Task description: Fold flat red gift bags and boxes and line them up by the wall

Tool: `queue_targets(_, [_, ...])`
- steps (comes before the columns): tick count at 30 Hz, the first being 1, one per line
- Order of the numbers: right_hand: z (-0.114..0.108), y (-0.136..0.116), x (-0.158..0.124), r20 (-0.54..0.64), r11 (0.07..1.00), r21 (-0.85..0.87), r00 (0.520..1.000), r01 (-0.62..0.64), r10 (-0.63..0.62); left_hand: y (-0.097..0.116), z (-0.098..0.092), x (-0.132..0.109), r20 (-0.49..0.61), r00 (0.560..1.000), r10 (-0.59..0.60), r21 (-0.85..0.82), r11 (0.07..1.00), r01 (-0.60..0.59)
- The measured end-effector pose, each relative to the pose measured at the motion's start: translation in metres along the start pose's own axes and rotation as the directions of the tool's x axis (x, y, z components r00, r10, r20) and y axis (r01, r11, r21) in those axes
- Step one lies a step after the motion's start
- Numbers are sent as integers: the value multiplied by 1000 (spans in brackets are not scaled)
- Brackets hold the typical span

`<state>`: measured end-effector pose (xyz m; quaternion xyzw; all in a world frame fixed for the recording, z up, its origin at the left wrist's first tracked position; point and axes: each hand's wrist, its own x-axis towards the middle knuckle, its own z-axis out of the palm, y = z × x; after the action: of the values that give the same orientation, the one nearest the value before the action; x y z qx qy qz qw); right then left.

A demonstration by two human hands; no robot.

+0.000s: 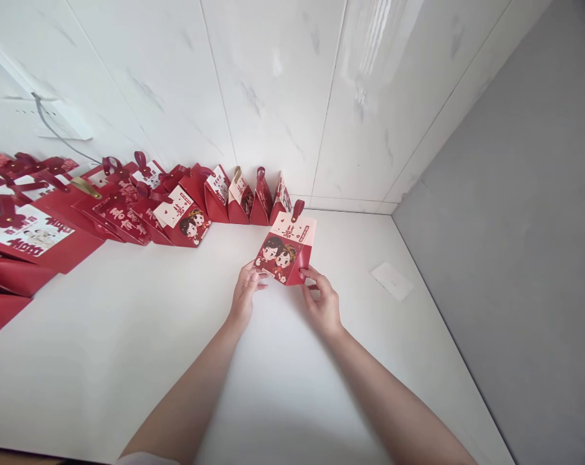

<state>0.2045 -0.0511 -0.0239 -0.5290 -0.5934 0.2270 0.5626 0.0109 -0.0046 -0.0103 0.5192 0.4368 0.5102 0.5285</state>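
Note:
A red and cream paper gift box, printed with a cartoon couple and topped by a dark red loop handle, is held tilted between both hands. My left hand grips its lower left corner, the thumb at the front edge. On the other side, my right hand has its thumb and fingers closed on the lower right edge. Part of the fingers is hidden behind the box. A similar gift box with the same cartoon print stands to the left, apart from my hands.
Several red gift boxes line the white tabletop along the marble-patterned wall. Larger red boxes crowd the left end. A white slip of paper lies to the right, near a grey panel. A cable hangs at the wall socket.

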Motion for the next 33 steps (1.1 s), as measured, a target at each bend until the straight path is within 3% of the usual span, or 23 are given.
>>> queue_targets(6, [1, -1, 0, -7, 999, -15, 999, 38, -38, -5, -2, 1, 41, 999, 32, 43, 999, -33])
queue_targets(12, [0, -4, -2, 1, 985, -61, 987, 163, -163, -11, -3, 2, 135, 990, 39, -28, 999, -36])
queue_targets(19, [0, -4, -4, 65, 922, -137, 932, 363, -357, -10, -1, 0, 232, 971, 61, -75, 996, -45])
queue_targets(23, [1, -7, -5, 87, 903, -134, 912, 409, -400, -4, 2, 0, 196, 980, 36, -97, 995, -17])
queue_targets(27, [2, -12, -8, 89, 942, -31, 939, 335, -331, 2, 5, -3, 134, 989, -55, -181, 980, 79])
queue_targets(33, [3, -12, -5, -27, 995, 59, 996, 84, -83, 21, 8, -7, 76, 981, -179, -472, 860, 193])
